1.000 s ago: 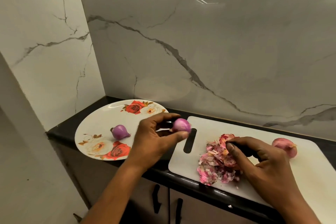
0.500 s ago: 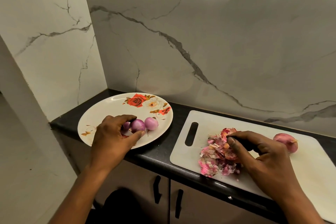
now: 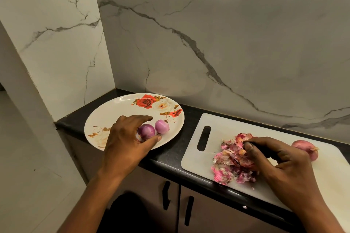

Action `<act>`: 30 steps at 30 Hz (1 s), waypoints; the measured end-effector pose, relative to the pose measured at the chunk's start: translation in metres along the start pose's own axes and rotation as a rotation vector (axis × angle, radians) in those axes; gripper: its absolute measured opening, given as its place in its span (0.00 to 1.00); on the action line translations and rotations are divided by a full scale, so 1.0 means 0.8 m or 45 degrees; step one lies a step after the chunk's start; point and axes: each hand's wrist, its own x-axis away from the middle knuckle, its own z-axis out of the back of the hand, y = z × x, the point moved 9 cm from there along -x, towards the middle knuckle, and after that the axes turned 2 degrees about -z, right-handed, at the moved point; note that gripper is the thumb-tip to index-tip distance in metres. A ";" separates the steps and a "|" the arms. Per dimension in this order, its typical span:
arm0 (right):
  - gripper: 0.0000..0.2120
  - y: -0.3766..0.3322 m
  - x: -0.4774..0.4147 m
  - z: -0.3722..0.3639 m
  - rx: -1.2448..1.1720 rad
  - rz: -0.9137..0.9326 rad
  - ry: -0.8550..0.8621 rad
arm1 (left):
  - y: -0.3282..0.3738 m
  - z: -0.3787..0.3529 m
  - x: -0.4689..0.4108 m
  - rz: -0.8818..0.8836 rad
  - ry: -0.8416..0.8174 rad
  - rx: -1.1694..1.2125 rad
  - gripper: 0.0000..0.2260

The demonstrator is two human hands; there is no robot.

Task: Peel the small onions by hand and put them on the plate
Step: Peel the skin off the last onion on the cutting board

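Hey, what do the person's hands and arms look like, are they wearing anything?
The left hand and right hand are bare: no gloves, rings or watch show. Both forearms are uncovered too, with no sleeve in view.

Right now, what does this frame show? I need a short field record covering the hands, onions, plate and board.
plate: floral plate on black counter
on plate: nearer peeled onion and farther peeled onion, side by side
left hand: left hand over the plate, fingers loosely spread around the nearer peeled onion, no firm grip
right hand: right hand curled round a dark handle, at the peel pile
board: cutting board holds the peel pile and one unpeeled onion
status: the unpeeled onion is left to do
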 end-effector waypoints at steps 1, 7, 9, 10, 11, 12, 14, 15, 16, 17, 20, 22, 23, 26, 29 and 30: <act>0.10 0.000 0.000 0.000 0.000 0.001 0.001 | 0.008 0.000 -0.001 -0.029 0.008 0.013 0.27; 0.06 0.002 0.000 0.003 -0.027 -0.008 0.032 | 0.080 -0.012 -0.007 -0.193 0.025 0.208 0.24; 0.07 0.002 0.000 0.006 -0.031 -0.015 0.051 | 0.108 -0.023 -0.012 -0.243 -0.017 0.322 0.23; 0.07 0.001 0.000 0.007 -0.035 -0.018 0.061 | 0.123 -0.029 -0.014 -0.263 -0.041 0.376 0.23; 0.07 0.002 0.000 0.008 -0.043 -0.021 0.075 | 0.137 -0.035 -0.016 -0.282 -0.062 0.424 0.23; 0.07 0.003 0.000 0.011 -0.049 -0.027 0.097 | 0.152 -0.044 -0.018 -0.302 -0.082 0.475 0.22; 0.07 0.007 0.000 0.015 -0.049 -0.041 0.140 | 0.178 -0.061 -0.019 -0.337 -0.117 0.568 0.20; 0.07 0.009 0.000 0.017 -0.044 -0.046 0.157 | 0.189 -0.070 -0.019 -0.346 -0.137 0.609 0.19; 0.06 0.010 0.000 0.018 -0.043 -0.049 0.168 | 0.197 -0.078 -0.020 -0.348 -0.156 0.648 0.19; 0.06 0.011 0.000 0.019 -0.043 -0.053 0.175 | 0.204 -0.086 -0.020 -0.347 -0.175 0.686 0.18; 0.05 0.013 0.000 0.020 -0.056 -0.074 0.188 | 0.215 -0.105 -0.021 -0.335 -0.206 0.773 0.16; 0.05 0.013 -0.001 0.022 -0.049 -0.075 0.204 | 0.214 -0.116 -0.022 -0.302 -0.218 0.819 0.14; 0.06 0.013 -0.001 0.023 -0.052 -0.080 0.222 | 0.211 -0.122 -0.022 -0.280 -0.231 0.841 0.14; 0.06 0.014 0.001 0.035 -0.123 -0.138 0.337 | 0.205 -0.138 -0.024 -0.235 -0.302 0.889 0.12; 0.07 0.029 0.004 0.062 -0.205 -0.260 0.490 | 0.208 -0.143 -0.029 -0.234 -0.345 0.907 0.11; 0.06 0.034 0.005 0.074 -0.182 -0.296 0.526 | 0.209 -0.143 -0.032 -0.234 -0.351 0.916 0.11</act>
